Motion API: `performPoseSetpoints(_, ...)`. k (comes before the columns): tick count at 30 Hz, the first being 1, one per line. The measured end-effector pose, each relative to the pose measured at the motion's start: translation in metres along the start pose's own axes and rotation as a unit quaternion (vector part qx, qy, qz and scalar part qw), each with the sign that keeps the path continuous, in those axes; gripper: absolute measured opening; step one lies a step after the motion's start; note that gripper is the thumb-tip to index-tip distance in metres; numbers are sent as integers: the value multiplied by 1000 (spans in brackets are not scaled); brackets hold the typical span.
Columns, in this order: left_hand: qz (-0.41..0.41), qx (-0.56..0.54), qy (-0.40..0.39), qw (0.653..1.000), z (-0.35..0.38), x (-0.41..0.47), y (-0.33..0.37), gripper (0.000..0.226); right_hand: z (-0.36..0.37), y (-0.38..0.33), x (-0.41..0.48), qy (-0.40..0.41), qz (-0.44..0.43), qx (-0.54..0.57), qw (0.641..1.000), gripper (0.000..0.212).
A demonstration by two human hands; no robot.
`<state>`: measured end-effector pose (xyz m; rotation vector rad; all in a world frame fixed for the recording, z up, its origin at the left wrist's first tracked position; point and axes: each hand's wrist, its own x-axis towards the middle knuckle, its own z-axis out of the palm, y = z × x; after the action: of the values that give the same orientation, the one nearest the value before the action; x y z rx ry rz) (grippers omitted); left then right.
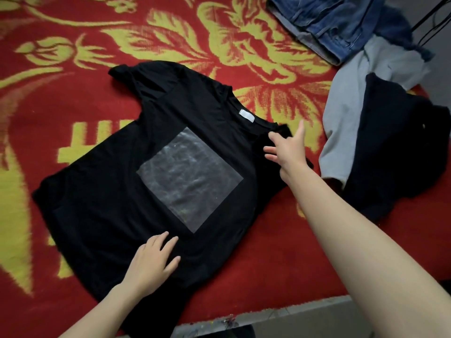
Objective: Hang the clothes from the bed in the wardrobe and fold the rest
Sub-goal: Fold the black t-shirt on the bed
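A black T-shirt (117,181) with a grey square print lies spread flat on the red and yellow bedspread (244,57), collar toward the upper right. My left hand (152,261) presses flat on the shirt's lower part, fingers straight. My right hand (288,152) reaches over the shirt's right sleeve by the collar, fingers spread and extended, touching or just above the cloth.
Folded blue jeans (327,23) lie at the top right. A light grey garment (346,118) and a dark navy one (395,142) are heaped at the right. The bed's front edge (305,311) runs along the bottom right.
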<state>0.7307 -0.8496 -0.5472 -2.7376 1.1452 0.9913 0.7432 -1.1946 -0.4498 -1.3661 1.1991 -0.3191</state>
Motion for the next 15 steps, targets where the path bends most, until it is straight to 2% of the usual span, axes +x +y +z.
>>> performPoseSetpoints(2, -12, -10, 19, 1000, -10, -2, -4, 87, 13, 7, -5, -13, -2, -43, 999, 74)
performPoseSetpoints(4, -15, -28, 55, 998, -17, -2, -9, 85, 15, 34, -10, -7, 0, -158, 987, 66)
performPoseSetpoints(7, -40, -49, 57, 996, -21, -2, -18, 87, 7, 80, -20, -58, 12, -398, 916, 59)
performPoseSetpoints(9, -52, -68, 55, 995, -25, 0, -25, 84, 8, 100, -22, -82, -5, -500, 862, 57)
performPoseSetpoints(12, -51, -49, 58, 996, -33, 5, -32, 78, 17, 109, -18, -94, -47, -579, 808, 56)
performPoseSetpoints(14, -39, -41, 89, 994, -39, 14, -38, 80, 28, 105, -10, -98, -83, -608, 784, 57)
performPoseSetpoints(15, -42, -48, 102, 993, -43, 21, -42, 74, 34, 102, -5, -101, -103, -618, 773, 57)
